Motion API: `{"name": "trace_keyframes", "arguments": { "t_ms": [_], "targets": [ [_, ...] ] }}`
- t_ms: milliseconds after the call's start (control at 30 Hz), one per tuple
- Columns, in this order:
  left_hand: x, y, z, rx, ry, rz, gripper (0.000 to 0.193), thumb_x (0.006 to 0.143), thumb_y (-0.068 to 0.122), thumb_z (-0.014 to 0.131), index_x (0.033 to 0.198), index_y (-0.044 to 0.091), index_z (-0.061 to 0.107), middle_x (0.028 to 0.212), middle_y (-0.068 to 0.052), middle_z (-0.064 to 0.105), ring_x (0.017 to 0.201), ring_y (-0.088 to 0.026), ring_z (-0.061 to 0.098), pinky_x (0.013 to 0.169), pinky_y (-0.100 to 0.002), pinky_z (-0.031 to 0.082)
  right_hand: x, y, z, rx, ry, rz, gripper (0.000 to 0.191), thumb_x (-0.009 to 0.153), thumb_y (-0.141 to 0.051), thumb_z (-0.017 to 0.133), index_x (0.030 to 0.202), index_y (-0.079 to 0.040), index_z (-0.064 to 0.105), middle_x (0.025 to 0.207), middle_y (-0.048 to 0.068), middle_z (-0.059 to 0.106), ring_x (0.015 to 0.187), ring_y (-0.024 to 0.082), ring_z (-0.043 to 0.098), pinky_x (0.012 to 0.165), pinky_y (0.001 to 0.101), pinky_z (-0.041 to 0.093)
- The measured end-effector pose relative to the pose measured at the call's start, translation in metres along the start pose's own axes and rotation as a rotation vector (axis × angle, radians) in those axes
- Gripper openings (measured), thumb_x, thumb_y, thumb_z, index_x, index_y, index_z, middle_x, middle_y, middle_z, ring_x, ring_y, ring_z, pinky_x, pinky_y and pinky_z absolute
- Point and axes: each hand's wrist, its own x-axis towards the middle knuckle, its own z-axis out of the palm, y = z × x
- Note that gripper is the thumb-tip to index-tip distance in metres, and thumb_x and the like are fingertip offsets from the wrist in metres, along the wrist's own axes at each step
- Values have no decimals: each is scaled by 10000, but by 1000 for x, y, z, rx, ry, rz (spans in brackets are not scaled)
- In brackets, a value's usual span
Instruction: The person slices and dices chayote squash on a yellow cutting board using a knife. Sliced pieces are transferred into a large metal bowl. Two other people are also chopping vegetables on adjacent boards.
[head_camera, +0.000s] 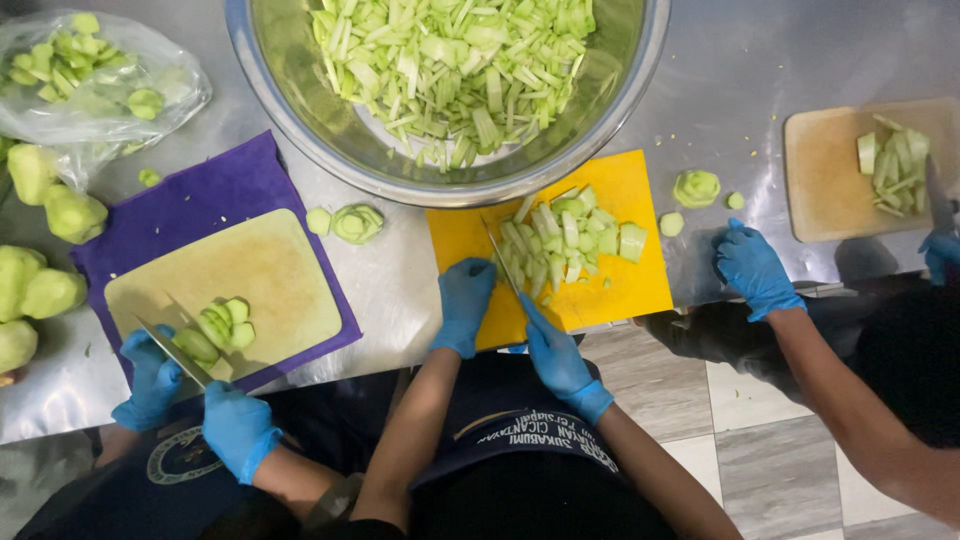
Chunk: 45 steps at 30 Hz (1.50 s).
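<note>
From the head view, a steel counter (740, 70) carries a large metal bowl (640, 60) heaped with pale green vegetable strips (450, 60), standing just behind a yellow cutting board (610, 290). On that board lies a pile of cut green vegetable pieces (570, 235), with a few round slices (697, 187) loose on the counter to its right. To the left, a tan cutting board (270, 270) rests on a purple mat (220, 185), where a co-worker's two blue-gloved hands (190, 400) work a knife beside some green slices (220, 328); peeled whole vegetables (40, 240) and a clear bag of pieces (90, 70) sit at the far left. On the right, another co-worker's blue-gloved hand (752, 268) rests at the counter edge near a brownish cutting board (830, 175) holding more strips (893, 160). Nothing covers the yellow board except the person's own hands. The left hand (466, 300), in a blue glove, is curled with fingers together, pressing down on the near-left part of the yellow board, touching the edge of the pile. The right hand (552, 352), also gloved, is clamped around the handle of a knife (500, 258), whose blade points away into the cut pieces, just beside the left hand's fingertips.
</note>
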Motion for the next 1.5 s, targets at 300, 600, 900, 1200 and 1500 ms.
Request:
{"name": "trace_keyframes", "arguments": {
  "t_ms": [300, 600, 900, 1200, 1500],
  "targets": [
    [-7, -4, -10, 53, 77, 189, 217, 938, 257, 649, 1001, 72, 742, 907, -161, 758, 831, -345, 751, 744, -424, 582, -10, 12, 7, -44, -50, 42, 546, 1027, -203, 488, 1568, -165, 429, 715, 156, 589, 648, 168, 601, 683, 319, 503],
    [-8, 1, -3, 265, 66, 159, 198, 901, 286, 681, 941, 102, 742, 871, -143, 754, 831, -383, 716, 728, -479, 553, -12, 30, 17, 83, 20, -237, 498, 1093, -157, 487, 1579, -69, 424, 917, 60, 648, 852, 114, 593, 823, 305, 513],
    [-2, -11, 7, 179, 26, 231, 203, 916, 234, 661, 949, 49, 738, 885, -179, 742, 837, -376, 724, 749, -456, 568, 9, 27, 16, 305, -75, -78, 516, 1112, -178, 457, 1619, -111, 386, 952, 6, 589, 753, 100, 527, 745, 287, 589],
    [9, 10, 22, 17, 24, 208, 209, 846, 195, 649, 875, 12, 747, 805, -196, 743, 741, -345, 742, 710, -428, 578, -7, 9, -31, 410, 3, 195, 568, 1068, -311, 367, 1626, -246, 288, 567, -14, 412, 391, 77, 364, 357, 231, 346],
    [12, 31, 28, 297, 105, 256, 211, 956, 234, 609, 978, 56, 720, 978, -192, 741, 946, -363, 697, 867, -479, 543, -23, 30, -30, 335, 77, 190, 545, 1069, -199, 412, 1611, -222, 352, 600, -38, 419, 445, 51, 358, 426, 209, 356]
  ]
}}
